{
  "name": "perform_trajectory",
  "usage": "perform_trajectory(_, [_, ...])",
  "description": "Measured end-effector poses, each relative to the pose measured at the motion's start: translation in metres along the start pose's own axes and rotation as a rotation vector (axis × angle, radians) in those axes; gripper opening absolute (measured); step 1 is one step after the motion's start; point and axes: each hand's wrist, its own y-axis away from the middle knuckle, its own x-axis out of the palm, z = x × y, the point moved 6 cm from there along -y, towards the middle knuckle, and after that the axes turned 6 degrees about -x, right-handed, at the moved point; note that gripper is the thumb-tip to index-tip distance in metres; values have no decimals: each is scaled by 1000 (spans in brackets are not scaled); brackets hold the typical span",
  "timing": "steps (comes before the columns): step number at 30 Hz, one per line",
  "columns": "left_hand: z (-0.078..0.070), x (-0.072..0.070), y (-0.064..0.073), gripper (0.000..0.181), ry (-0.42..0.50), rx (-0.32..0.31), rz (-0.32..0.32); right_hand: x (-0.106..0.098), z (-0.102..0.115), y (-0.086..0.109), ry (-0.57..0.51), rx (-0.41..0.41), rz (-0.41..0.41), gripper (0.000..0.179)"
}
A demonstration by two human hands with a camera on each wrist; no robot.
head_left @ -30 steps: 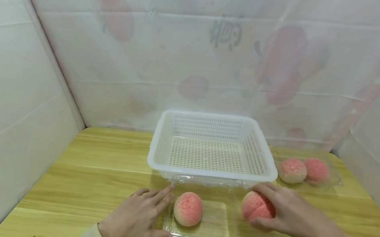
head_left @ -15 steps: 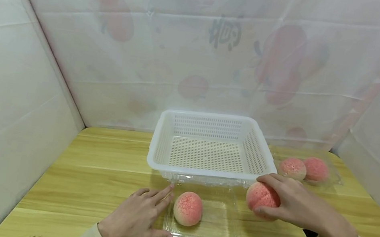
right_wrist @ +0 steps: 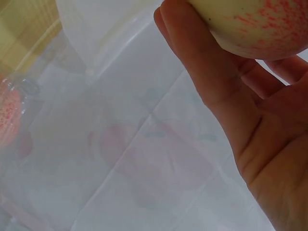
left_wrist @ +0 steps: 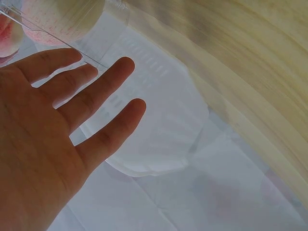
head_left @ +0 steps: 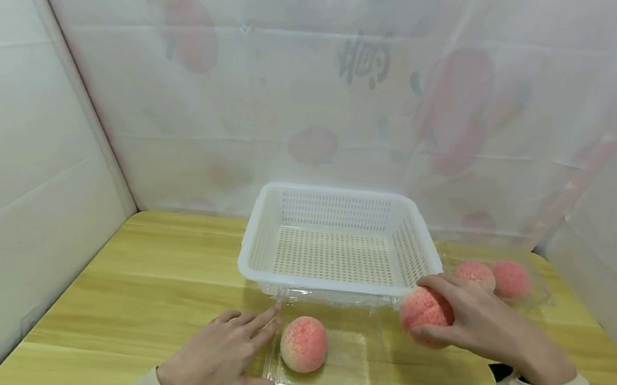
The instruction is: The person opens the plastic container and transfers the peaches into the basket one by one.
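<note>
In the head view my right hand (head_left: 482, 322) grips a pink and cream peach (head_left: 425, 315), thumb on the near side and fingers over the far side. The peach is just right of a clear plastic clamshell box (head_left: 355, 367), near the basket's front right corner. The right wrist view shows the same peach (right_wrist: 260, 24) between thumb and fingers. My left hand (head_left: 223, 358) lies with fingers spread, fingertips and thumb at the box's left edge. A second peach (head_left: 303, 344) sits in the left half of that box. In the left wrist view the left hand (left_wrist: 53, 120) has its fingers extended.
A white perforated plastic basket (head_left: 325, 284) stands right behind the clear box. At the back right, two peaches (head_left: 511, 279) sit in another clear box, partly covered by my right hand. White printed cloth walls (head_left: 227, 95) enclose the wooden table (head_left: 168, 265).
My right hand has lifted the peach and moved it a little away from me, toward the basket's corner. My left hand and the peach in the box keep their places.
</note>
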Motion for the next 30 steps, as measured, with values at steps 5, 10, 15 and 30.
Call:
perform_trajectory(5, [-1,1,2,88,-6,1,1,-3,2,-3,10,-25,-32,57])
perform_trajectory(10, [-1,1,3,88,4,6,6,-3,1,-7,-15,-39,-32,57])
perform_trajectory(15, [0,0,2,88,3,6,-2,-9,-4,-14,0,-97,-81,51])
perform_trajectory(30, [1,-1,1,88,22,-2,17,-14,-18,-35,-113,-9,-8,46])
